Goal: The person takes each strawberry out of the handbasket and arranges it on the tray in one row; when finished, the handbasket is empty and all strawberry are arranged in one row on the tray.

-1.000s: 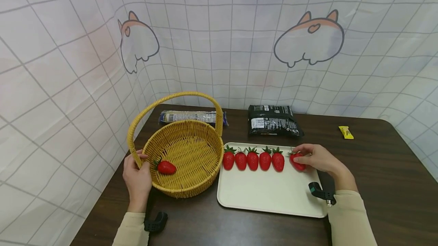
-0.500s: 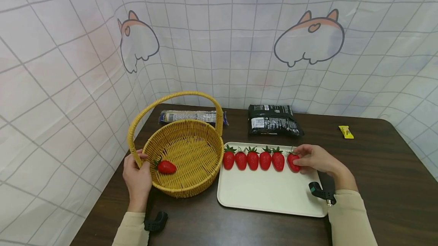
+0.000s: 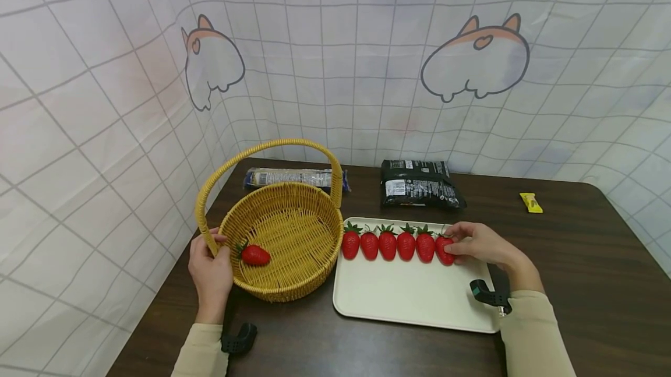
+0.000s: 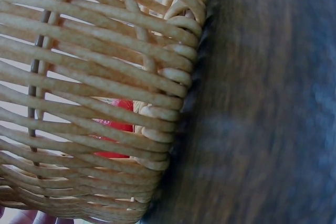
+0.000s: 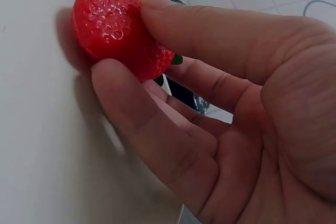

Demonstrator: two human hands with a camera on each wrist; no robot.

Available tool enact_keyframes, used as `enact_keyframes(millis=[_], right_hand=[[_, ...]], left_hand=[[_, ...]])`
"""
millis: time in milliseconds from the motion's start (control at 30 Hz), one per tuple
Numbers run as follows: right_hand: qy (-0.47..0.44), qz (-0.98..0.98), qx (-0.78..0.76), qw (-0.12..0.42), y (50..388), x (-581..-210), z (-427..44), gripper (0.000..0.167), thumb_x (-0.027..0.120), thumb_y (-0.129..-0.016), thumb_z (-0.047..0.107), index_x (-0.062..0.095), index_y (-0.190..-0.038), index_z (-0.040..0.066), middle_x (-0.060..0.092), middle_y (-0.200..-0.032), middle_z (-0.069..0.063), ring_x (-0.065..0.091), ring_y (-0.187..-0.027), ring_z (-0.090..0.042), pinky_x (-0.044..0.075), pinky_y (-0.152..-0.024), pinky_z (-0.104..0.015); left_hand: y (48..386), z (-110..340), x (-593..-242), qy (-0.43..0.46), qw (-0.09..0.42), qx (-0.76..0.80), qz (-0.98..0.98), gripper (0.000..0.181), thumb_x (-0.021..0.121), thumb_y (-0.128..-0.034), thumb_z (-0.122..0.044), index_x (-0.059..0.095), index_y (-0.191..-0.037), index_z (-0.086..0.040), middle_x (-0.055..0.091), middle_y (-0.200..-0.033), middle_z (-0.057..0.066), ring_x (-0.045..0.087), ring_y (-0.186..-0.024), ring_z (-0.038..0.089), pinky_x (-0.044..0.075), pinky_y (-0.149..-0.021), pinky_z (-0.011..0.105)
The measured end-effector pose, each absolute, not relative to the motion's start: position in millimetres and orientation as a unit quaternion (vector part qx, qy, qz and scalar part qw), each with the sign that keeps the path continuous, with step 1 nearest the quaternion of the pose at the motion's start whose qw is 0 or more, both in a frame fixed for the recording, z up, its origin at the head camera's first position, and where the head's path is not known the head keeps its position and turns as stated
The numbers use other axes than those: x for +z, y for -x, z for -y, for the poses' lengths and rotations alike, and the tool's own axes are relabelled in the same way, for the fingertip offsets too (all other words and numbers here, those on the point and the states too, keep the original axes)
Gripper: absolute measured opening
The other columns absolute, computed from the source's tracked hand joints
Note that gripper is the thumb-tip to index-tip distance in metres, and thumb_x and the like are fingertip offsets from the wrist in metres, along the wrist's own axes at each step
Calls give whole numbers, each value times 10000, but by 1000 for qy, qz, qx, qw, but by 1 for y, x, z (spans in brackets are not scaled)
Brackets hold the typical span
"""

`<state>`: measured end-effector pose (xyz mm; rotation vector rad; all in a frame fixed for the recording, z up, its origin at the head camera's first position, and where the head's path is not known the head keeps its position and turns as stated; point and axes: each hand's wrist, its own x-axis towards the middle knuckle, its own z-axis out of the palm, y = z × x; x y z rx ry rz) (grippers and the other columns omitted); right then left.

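Note:
My left hand grips the yellow wicker basket at its left rim, by the foot of the tall handle. Inside the basket one strawberry lies on its side; its red shows through the weave in the left wrist view, where fingertips peek in at the bottom. On the cream tray, several strawberries stand in a row, green leaves toward the back. At the row's right end, my right hand pinches a strawberry between thumb and fingers, close beside its neighbour and low over the tray.
Behind the basket lies a long clear-and-blue packet. A black packet sits behind the tray, and a small yellow wrapped piece is at the right. A white grid-patterned curtain hangs beyond the dark wooden table.
The right hand has shifted the pinched strawberry left, closing the gap to the row. The left hand and basket have stayed in place.

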<state>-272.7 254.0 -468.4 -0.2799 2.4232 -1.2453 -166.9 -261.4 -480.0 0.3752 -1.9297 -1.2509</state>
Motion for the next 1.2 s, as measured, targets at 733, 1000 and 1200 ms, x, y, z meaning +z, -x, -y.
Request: enact_keyframes(millis=[733, 1000, 1200], right_hand=[[84, -884, -455, 71, 272, -461, -254, 392, 574, -979, 324, 560, -1200, 0, 589, -1036, -214, 585, -862, -305, 567, -684, -340], [162, -821, -542, 76, 267, -444, -202, 361, 612, -963, 224, 559, -1226, -17, 575, -1173, -243, 623, -976, -387, 562, -785, -420], [210, -800, -554, 93, 260, -441, -165, 254, 630, -949, 180, 618, -1141, 14, 604, -1122, -245, 655, -914, -423, 563, -783, -362]], left_hand=[[167, 262, -480, -145, 393, -495, 761, 161, 522, -801, 138, 631, -895, 66, 604, -1157, 167, 521, -1066, 205, 331, -861, 207], [166, 262, -481, -151, 391, -492, 763, 161, 523, -801, 131, 631, -894, 57, 607, -1154, 153, 527, -1066, 218, 330, -862, 209], [167, 262, -481, -152, 390, -498, 760, 164, 525, -802, 127, 633, -908, 64, 595, -1167, 157, 521, -1079, 204, 338, -858, 199]])
